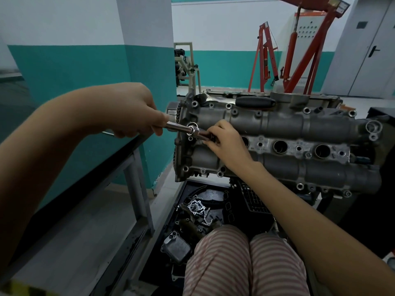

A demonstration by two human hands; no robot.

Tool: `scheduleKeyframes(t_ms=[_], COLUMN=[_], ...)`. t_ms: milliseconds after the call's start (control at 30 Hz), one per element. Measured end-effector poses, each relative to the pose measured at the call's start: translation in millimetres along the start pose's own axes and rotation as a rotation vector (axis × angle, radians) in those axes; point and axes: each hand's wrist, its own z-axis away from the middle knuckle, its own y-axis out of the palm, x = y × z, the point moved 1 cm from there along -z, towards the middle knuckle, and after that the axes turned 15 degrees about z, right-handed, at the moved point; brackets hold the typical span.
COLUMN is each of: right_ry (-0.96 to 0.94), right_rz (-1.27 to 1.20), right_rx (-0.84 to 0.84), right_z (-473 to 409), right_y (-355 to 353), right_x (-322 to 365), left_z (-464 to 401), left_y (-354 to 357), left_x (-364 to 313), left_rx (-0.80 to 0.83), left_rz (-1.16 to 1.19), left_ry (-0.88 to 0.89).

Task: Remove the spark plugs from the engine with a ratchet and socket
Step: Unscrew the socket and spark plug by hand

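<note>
Over the near-left end of the grey cast-metal engine (277, 124), the fingers (210, 133) of the right hand (226, 142) are curled around the dark socket end of the tool, pinching it just beside the leftmost plug well, which the hand hides. The left hand (136, 112) is clenched around the polished chrome ratchet handle (177, 126), whose shaft runs from that fist to the right hand across the engine's edge. Whether a spark plug sits in the socket cannot be told. To the right, three round dark plug wells (280, 145) lie in a row along the middle of the engine. A second ratchet with a black grip (254, 101) rests on the engine's far edge. Below the engine, a black tray (181, 189) holds loose metal engine parts (195, 207), just ahead of knees in striped trousers (245, 263). Red hoist frames (299, 60) stand by the far wall.
</note>
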Motion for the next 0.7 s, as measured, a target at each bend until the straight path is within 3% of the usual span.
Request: scheduleKeyframes(t_ms=[133, 267, 467, 700], right_ry=[-0.109, -0.130, -0.202, -0.301], right_rz=[0.076, 0.143, 0.211, 0.297], right_rx=[0.065, 0.108, 0.129, 0.115], right_z=[-6, -10, -13, -17], right_y=[-11, -17, -24, -33], right_x=[-2, -3, -1, 2], left_z=[-5, -17, -40, -60], left_y=[-16, -22, 7, 50], left_x=[9, 20, 34, 29], left_rx=[0.075, 0.171, 0.374, 0.206], left_rz=[0.054, -0.052, -0.069, 0.094], left_ry=[-0.051, -0.059, -0.068, 0.027])
